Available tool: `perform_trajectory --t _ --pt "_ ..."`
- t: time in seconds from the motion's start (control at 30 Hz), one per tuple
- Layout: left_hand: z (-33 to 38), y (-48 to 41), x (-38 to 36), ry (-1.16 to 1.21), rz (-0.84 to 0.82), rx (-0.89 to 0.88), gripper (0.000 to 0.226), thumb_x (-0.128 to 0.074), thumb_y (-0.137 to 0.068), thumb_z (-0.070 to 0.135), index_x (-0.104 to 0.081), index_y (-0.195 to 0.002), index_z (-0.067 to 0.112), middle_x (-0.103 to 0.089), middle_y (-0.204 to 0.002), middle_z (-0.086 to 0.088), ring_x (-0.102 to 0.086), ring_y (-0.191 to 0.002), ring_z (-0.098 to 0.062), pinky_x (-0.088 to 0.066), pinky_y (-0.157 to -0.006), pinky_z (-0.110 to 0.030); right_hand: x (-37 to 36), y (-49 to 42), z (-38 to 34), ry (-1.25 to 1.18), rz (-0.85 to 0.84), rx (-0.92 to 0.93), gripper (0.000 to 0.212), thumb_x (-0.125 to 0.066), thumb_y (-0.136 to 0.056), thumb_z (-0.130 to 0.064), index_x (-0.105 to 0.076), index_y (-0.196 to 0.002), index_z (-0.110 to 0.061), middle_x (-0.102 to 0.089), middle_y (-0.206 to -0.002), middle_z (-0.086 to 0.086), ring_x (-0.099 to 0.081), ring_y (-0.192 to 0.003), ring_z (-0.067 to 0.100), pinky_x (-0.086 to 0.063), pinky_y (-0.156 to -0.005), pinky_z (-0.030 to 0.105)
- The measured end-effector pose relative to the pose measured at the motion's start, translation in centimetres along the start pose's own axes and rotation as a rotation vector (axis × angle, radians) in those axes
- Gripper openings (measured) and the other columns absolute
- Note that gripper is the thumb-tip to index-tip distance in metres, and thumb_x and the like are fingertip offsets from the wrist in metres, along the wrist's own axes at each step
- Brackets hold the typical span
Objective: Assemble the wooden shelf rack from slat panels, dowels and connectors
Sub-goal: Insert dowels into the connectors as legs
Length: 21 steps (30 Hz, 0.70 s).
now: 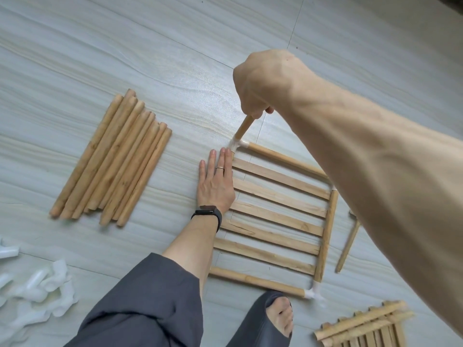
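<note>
1. A pale grey tiled floor (125, 46) with soft wavy streaks fills the whole view. Thin dark lines run between the tiles.
2. The right hand (260, 81) has its fingers curled tight around a light brown round wooden dowel (244, 127). The stick pokes out below the fingers and leans a little.
3. The bottom end of that stick sits in a small white plastic corner connector (236, 144) on the floor.
4. The left hand (216, 186) lies flat with its fingers straight and close together, and it holds nothing. Its fingertips are just beside the white corner piece.
5. This hand wears a thin ring (220, 168), and a black watch (208, 215) sits on the wrist.
6. A square wooden slat panel (275, 211) lies flat on the floor on the thumb side of the left hand. The edge of the hand rests on its side.
7. Round sticks frame the panel, and a second white corner piece (313, 294) joins two of them, far from both sets of fingers.
8. A pile of long round wooden sticks (112, 161) lies on the little-finger side of the left hand, well apart from it.
9. A heap of white plastic pieces (37, 291) sits back past the left wrist (they look blurry).
10. One loose stick (348, 244) lies under the right forearm.
11. Another slat panel (363, 329) and a bare foot (279, 316) are close to the person, well apart from the fingers.
</note>
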<state>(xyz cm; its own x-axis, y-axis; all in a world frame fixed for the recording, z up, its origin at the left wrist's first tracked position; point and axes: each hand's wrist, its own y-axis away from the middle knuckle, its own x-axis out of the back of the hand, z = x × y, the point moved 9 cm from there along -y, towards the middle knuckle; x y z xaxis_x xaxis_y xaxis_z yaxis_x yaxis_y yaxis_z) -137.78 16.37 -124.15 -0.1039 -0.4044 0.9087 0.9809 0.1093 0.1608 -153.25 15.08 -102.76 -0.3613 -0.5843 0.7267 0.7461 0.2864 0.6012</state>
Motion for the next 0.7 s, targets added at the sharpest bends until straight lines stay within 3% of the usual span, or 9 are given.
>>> perform_trajectory --t 0.13,0.37,0.47,0.53,0.6,0.67,0.7 --pt "0.1 0.3 0.3 0.025 -0.015 -0.008 0.072 -0.038 -0.100 0.009 0.002 -0.160 0.014 -0.008 -0.169 -0.002 -0.002 -0.156 -0.026 0.006 -0.121 -0.048 0.0 0.5 0.0 0.009 0.019 -0.007 0.016 -0.065 -0.083 -0.010 -0.058 -0.070 -0.017 -0.054 -0.067 -0.004 -0.050 -0.057 0.017 -0.031 -0.047 0.025" --pt "-0.3 3.4 0.3 0.056 -0.044 -0.041 0.076 -0.023 -0.091 0.012 0.010 -0.159 0.015 -0.005 -0.169 -0.005 -0.002 -0.156 -0.021 0.005 -0.122 -0.047 1.0 1.5 -1.2 0.052 0.096 -0.018 0.018 -0.066 -0.080 -0.008 -0.056 -0.070 -0.019 -0.051 -0.074 -0.002 -0.044 -0.057 0.019 -0.028 -0.047 0.026" --pt "-0.6 3.7 0.0 0.064 -0.041 -0.047 0.078 -0.016 -0.086 0.013 0.018 -0.156 0.017 -0.005 -0.169 -0.004 -0.002 -0.156 -0.021 0.005 -0.122 -0.048 1.5 2.4 -2.3 0.127 0.281 -0.011 0.029 -0.063 -0.081 -0.001 -0.048 -0.064 -0.019 -0.045 -0.066 -0.002 -0.037 -0.054 0.019 -0.023 -0.050 0.026" --pt "-0.6 3.2 -0.1 0.068 -0.030 -0.038 0.079 -0.012 -0.083 0.013 0.020 -0.154 0.018 -0.006 -0.169 -0.004 -0.004 -0.156 -0.022 0.004 -0.122 -0.049 1.7 3.9 -1.8 0.030 0.493 -0.022 0.028 -0.063 -0.086 -0.008 -0.047 -0.064 -0.018 -0.050 -0.067 -0.001 -0.043 -0.059 0.022 -0.026 -0.057 0.029" --pt "-0.4 3.1 -0.1 0.073 -0.007 -0.046 0.078 -0.013 -0.083 0.013 0.015 -0.156 0.017 -0.011 -0.168 -0.005 -0.010 -0.155 -0.023 -0.001 -0.122 -0.051 1.6 6.5 0.5 -0.221 0.813 -0.069 0.014 -0.058 -0.093 -0.028 -0.067 -0.088 -0.020 -0.065 -0.095 0.002 -0.055 -0.090 0.027 -0.036 -0.073 0.035" --pt "-0.4 2.8 -0.1 0.053 0.011 -0.055 0.079 -0.014 -0.082 0.012 0.014 -0.156 0.016 -0.012 -0.168 -0.005 -0.011 -0.155 -0.023 -0.001 -0.121 -0.052 -0.9 9.1 3.9 -0.573 1.046 -0.179 0.035 -0.056 -0.094 -0.037 -0.064 -0.123 -0.018 -0.062 -0.122 0.004 -0.052 -0.110 0.025 -0.039 -0.087 0.034" --pt "-0.3 2.5 -0.2 0.045 0.000 -0.062 0.080 -0.013 -0.081 0.012 0.017 -0.155 0.017 -0.008 -0.168 -0.004 -0.007 -0.155 -0.022 0.002 -0.121 -0.052 -3.6 9.6 5.1 -0.742 1.032 -0.240 0.043 -0.057 -0.095 -0.038 -0.058 -0.131 -0.015 -0.059 -0.128 0.005 -0.051 -0.114 0.023 -0.039 -0.093 0.031"
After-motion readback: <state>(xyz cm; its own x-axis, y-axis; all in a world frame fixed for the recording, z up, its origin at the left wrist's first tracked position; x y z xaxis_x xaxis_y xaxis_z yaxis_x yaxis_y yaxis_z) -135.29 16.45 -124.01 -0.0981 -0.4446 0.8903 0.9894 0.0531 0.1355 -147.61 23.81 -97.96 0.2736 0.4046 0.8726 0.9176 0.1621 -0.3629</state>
